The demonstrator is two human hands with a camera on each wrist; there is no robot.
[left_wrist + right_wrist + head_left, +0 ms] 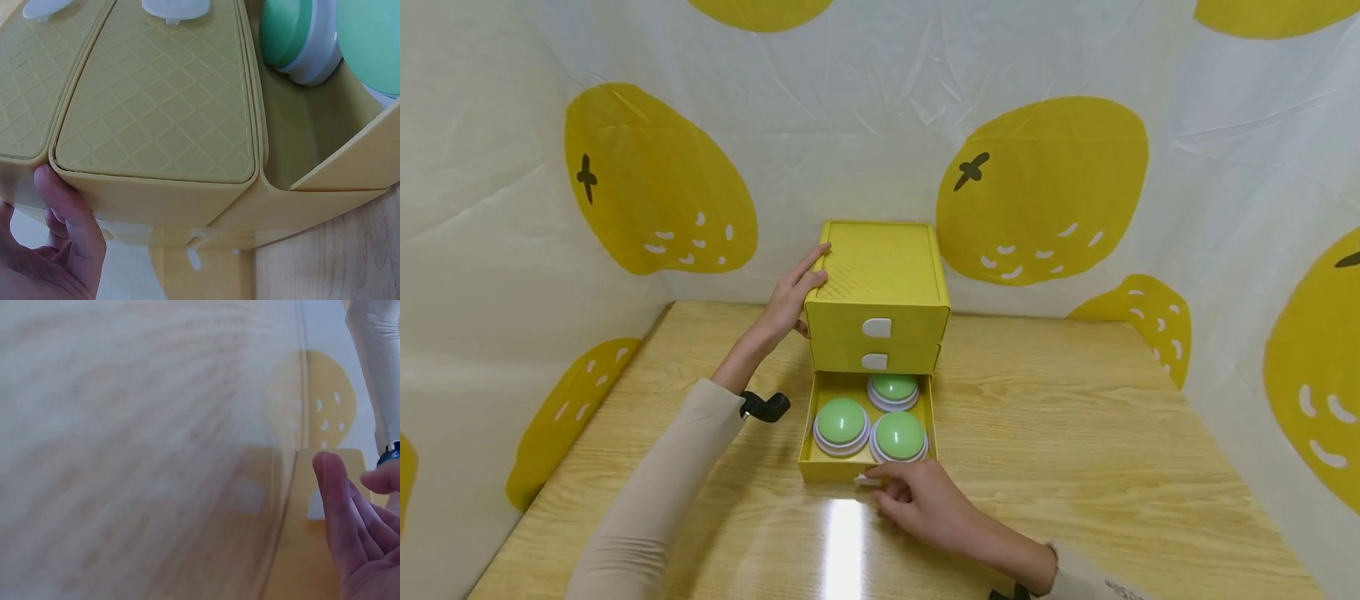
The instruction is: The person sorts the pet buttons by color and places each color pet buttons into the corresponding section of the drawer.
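head view shows open drawer (820, 468), right wrist view perhaps too blurred

Yellow drawer box (877, 275) (white tabs), green domes (841, 421).

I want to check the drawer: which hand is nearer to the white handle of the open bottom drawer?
Right. The right hand touches the white handle at the drawer's front; the left hand rests on the yellow drawer box, at its top left edge.
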